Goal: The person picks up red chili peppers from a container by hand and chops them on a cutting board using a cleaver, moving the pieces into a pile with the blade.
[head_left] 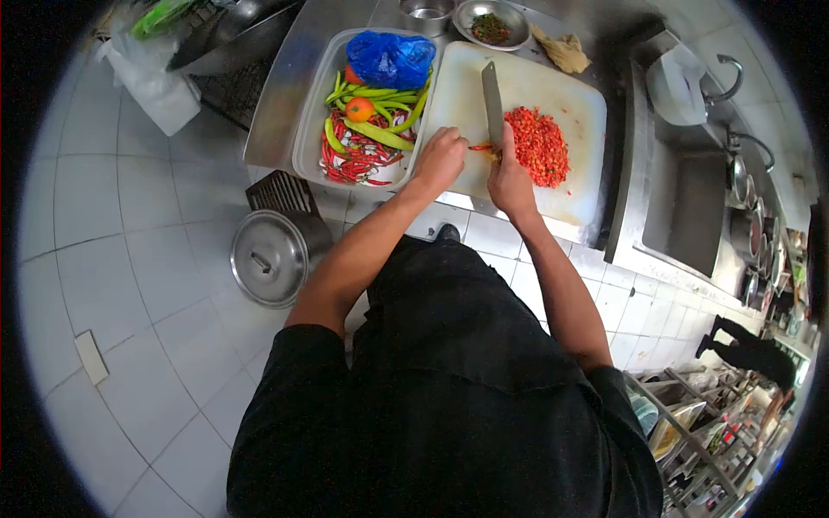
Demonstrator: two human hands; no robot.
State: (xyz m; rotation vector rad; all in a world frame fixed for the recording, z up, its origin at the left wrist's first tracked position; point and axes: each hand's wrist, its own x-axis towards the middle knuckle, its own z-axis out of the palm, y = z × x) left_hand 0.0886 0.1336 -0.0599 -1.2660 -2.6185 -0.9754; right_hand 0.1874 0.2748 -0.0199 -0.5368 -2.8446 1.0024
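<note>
My right hand (511, 180) is wrapped round the handle of a cleaver (492, 102), whose blade stands on edge over the white cutting board (458, 78). Chopped red chili (537, 147) lies in a heap just right of the blade. Left of the knife, a small red chili piece (480, 148) rests on the board. My left hand (443, 157) is at the board's left edge with its fingers curled together; what they hold, if anything, is hidden. Beside it, a plastic tub (304, 142) holds red chilies (354, 160), green peppers (380, 134), tomatoes (359, 109) and a blue bag (390, 59).
Behind the board are a metal bowl (473, 10) with dark red and green bits, another metal bowl (425, 10) and a brown cloth (563, 50). A sink (684, 194) lies to the right. A lidded pot (269, 259) stands on the floor at left. Another person (749, 352) is far right.
</note>
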